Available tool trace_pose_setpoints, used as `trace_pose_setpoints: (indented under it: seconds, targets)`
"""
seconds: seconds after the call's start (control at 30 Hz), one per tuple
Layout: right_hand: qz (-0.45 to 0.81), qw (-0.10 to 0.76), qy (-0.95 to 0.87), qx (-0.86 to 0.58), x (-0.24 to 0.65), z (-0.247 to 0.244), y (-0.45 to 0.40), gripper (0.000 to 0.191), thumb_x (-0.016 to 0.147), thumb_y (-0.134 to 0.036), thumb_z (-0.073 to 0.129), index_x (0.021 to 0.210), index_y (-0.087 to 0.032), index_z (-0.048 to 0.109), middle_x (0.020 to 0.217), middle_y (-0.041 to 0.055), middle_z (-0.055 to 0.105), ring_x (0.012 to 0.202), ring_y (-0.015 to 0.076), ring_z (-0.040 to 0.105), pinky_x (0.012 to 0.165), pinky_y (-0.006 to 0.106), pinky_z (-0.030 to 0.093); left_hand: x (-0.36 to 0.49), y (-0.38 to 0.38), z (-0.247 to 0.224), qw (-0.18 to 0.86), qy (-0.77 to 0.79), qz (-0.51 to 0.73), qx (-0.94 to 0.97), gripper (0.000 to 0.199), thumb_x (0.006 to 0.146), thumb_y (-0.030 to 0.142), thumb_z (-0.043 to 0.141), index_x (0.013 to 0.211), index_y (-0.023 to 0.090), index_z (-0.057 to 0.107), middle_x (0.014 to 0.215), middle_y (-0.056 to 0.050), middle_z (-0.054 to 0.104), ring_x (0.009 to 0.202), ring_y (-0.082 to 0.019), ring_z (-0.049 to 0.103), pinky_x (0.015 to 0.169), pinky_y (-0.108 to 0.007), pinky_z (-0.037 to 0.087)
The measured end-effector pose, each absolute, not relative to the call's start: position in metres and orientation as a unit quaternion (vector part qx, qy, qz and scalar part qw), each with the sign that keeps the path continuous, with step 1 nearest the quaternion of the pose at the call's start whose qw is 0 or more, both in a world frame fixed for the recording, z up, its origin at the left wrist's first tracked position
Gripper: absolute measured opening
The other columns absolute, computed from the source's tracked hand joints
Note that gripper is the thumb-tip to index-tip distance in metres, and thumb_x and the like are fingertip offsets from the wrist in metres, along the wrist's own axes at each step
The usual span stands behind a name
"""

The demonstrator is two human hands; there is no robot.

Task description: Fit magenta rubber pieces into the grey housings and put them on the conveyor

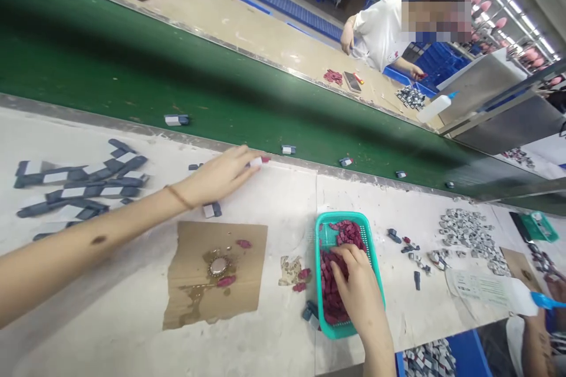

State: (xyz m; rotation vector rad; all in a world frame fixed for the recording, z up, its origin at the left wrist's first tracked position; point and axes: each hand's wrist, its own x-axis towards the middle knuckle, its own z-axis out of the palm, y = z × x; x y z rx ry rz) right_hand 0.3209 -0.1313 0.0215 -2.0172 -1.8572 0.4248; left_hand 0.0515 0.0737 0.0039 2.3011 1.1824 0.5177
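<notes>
My left hand (221, 177) reaches to the belt's near edge, its fingers closed on a small white block with a red end (257, 161). My right hand (360, 288) is over the green basket (318, 300), thumb and fingers apart, fingertips at the dark red pieces (332, 300) inside. Whether those fingertips touch a piece is hard to see. Between the hands lies a brown cardboard sheet (190, 271) with a round metal cap (218, 267), wet stains and red pieces (226, 281) on it.
A green conveyor belt (230, 109) carries several grey-and-white blocks (177, 120). Rows of similar blocks (88, 188) lie at left. At right are a pile of small white-grey pieces (469, 235) and a blue-tipped bottle (490, 288). A co-worker (380, 29) sits across the belt.
</notes>
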Motion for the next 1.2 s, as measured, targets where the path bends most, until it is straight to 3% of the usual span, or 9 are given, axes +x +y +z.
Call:
trace_pose_setpoints:
  seconds: [0.1,0.23,0.37,0.53,0.67,0.77,0.87,1.07,1.2]
  targets:
    - [0.138,0.164,-0.659,-0.721,0.332,0.006,-0.134,0.021,0.087,-0.012,0.047,0.090,-0.022,0.065,0.092,0.0084,0.063,0.087,0.0274,0.059,0.076,0.042,0.049,0.074,0.112,-0.006,0.197,0.468,0.197,0.839,0.043,0.098,0.022,0.033,0.129,-0.001,0.050,0.112,-0.017,0.057,0.111,-0.032,0.049,0.101,-0.044,0.035]
    - [0.142,0.196,-0.656,-0.715,0.332,0.002,-0.134,0.018,0.089,-0.016,0.047,0.088,-0.023,0.063,0.091,0.0084,0.063,0.088,0.0269,0.059,0.077,0.042,0.049,0.104,0.134,-0.016,0.173,0.461,0.211,0.844,0.038,0.095,0.022,0.039,0.122,-0.002,0.054,0.120,-0.020,0.055,0.119,-0.035,0.042,0.106,-0.049,0.027]
    - [0.213,0.306,-0.593,-0.714,0.332,0.011,-0.136,0.012,0.091,-0.024,0.049,0.094,-0.022,0.060,0.089,0.0064,0.066,0.081,0.0225,0.062,0.073,0.035,0.050,0.142,0.142,-0.024,0.193,0.409,0.217,0.865,0.038,0.084,0.022,0.059,0.120,0.008,0.058,0.124,-0.020,0.055,0.123,-0.037,0.040,0.108,-0.052,0.024]
    - [0.343,0.474,-0.461,-0.667,0.314,0.017,-0.137,0.014,0.090,-0.033,0.055,0.094,-0.021,0.061,0.070,-0.0005,0.059,0.064,0.0154,0.057,0.058,0.025,0.047,0.177,0.142,-0.030,0.281,0.379,0.228,0.852,0.021,0.083,0.012,0.051,0.098,0.007,0.065,0.104,-0.020,0.060,0.111,-0.035,0.050,0.100,-0.050,0.034]
    - [0.389,0.550,-0.392,-0.626,0.282,0.017,-0.133,0.018,0.089,-0.039,0.059,0.090,-0.021,0.062,0.064,-0.0032,0.053,0.056,0.0120,0.050,0.052,0.022,0.042,0.173,0.127,-0.027,0.372,0.386,0.266,0.801,0.024,0.086,0.016,0.049,0.104,0.007,0.062,0.106,-0.018,0.060,0.111,-0.032,0.052,0.099,-0.048,0.037]
    - [0.433,0.533,-0.396,-0.610,0.255,0.016,-0.127,0.024,0.088,-0.044,0.059,0.085,-0.020,0.063,0.059,-0.0033,0.055,0.052,0.0116,0.050,0.049,0.021,0.041,0.144,0.103,-0.021,0.465,0.384,0.277,0.748,0.029,0.091,0.027,0.045,0.107,0.008,0.059,0.099,-0.015,0.064,0.095,-0.026,0.063,0.085,-0.040,0.049]
    - [0.458,0.482,-0.437,-0.605,0.231,0.012,-0.118,0.026,0.089,-0.043,0.057,0.084,-0.019,0.065,0.060,-0.0013,0.060,0.053,0.0128,0.054,0.050,0.022,0.043,0.101,0.069,-0.012,0.542,0.374,0.277,0.700,0.032,0.093,0.038,0.042,0.099,0.011,0.058,0.091,-0.011,0.067,0.084,-0.021,0.068,0.072,-0.033,0.054]
    - [0.403,0.344,-0.610,-0.589,0.192,-0.006,-0.099,0.021,0.090,-0.028,0.053,0.075,-0.019,0.065,0.064,0.0006,0.067,0.055,0.0134,0.058,0.051,0.023,0.043,0.022,0.008,-0.006,0.728,0.445,0.269,0.447,0.034,0.070,0.043,0.076,0.080,0.016,0.057,0.064,0.001,0.063,0.057,-0.013,0.060,0.053,-0.023,0.046]
    - [0.328,0.288,-0.724,-0.534,0.173,-0.024,-0.090,0.027,0.097,-0.028,0.043,0.080,-0.021,0.063,0.069,0.0031,0.068,0.060,0.0157,0.061,0.055,0.025,0.045,-0.005,-0.019,-0.014,0.732,0.472,0.291,0.397,0.039,0.065,0.040,0.080,0.093,0.017,0.066,0.071,-0.001,0.066,0.065,-0.017,0.063,0.057,-0.027,0.049]
